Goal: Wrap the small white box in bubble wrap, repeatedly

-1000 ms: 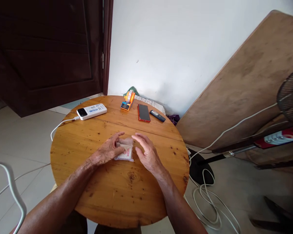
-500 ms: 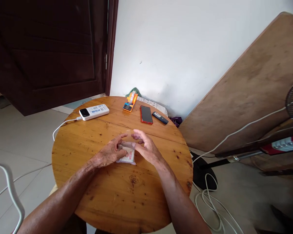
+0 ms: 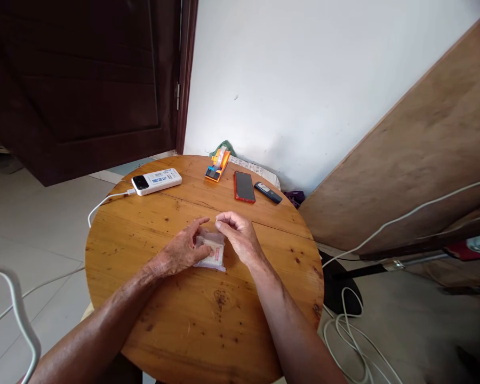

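Observation:
A small clear plastic packet (image 3: 216,255) with a white inside and red print lies on the round wooden table (image 3: 176,320). My left hand (image 3: 184,246) grips its left side, with the thumb pressed on top and the index finger reaching past the far edge. Just beyond the packet's far right corner, my right hand (image 3: 242,237) is closed in a pinch, thumb against fingertips. Whatever is between those fingertips is too small or see-through to make out.
Toward the back of the table are a white power bank (image 3: 160,181) with a cable, an orange tape dispenser (image 3: 219,164), a red-cased phone (image 3: 244,186) and a dark remote-like device (image 3: 268,192). A fan stand (image 3: 368,271) and loose cables are on the right.
My right hand's fingers have come together into a pinch and moved off the packet's far edge. More of the packet now shows. My left hand stays on it.

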A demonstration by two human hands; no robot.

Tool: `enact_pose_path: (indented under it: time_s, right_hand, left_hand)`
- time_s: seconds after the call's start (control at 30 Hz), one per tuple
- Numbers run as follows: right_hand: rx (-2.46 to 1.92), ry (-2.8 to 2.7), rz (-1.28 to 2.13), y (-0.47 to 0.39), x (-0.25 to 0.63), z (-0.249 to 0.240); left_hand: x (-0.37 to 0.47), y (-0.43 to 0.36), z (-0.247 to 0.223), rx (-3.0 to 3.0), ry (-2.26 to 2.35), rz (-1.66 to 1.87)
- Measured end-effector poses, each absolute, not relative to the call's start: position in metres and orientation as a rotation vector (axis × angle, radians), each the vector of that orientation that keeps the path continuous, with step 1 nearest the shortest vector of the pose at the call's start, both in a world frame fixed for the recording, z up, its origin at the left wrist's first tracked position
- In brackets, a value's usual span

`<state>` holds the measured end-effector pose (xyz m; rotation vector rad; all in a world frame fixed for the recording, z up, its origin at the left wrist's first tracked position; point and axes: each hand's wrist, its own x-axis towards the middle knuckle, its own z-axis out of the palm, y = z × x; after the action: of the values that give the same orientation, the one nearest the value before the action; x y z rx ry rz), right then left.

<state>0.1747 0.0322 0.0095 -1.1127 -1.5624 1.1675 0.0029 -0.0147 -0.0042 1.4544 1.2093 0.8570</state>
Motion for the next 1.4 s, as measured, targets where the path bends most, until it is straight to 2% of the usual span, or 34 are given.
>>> enact_pose_path:
  time_s: [0.4, 0.97, 1.17, 1.4]
  right_hand:
    - [-1.079, -1.603, 1.121, 0.024, 0.174, 0.014]
    - [-0.997, -2.225, 0.51, 0.0, 0.185, 0.033]
    - [-0.983, -2.308, 0.383, -0.002, 0.188, 0.035]
    - [-0.904, -2.488, 0.193, -0.005, 0.191, 0.037]
  left_hand:
    - [0.004, -0.015, -0.001, 1.465, 1.204, 0.873]
    - [0.002, -0.014, 0.001, 1.54, 1.342, 0.871]
    - [-0.006, -0.013, 0.004, 1.435, 1.102, 0.839]
    - [-0.008, -0.01, -0.002, 1.43, 1.121, 0.85]
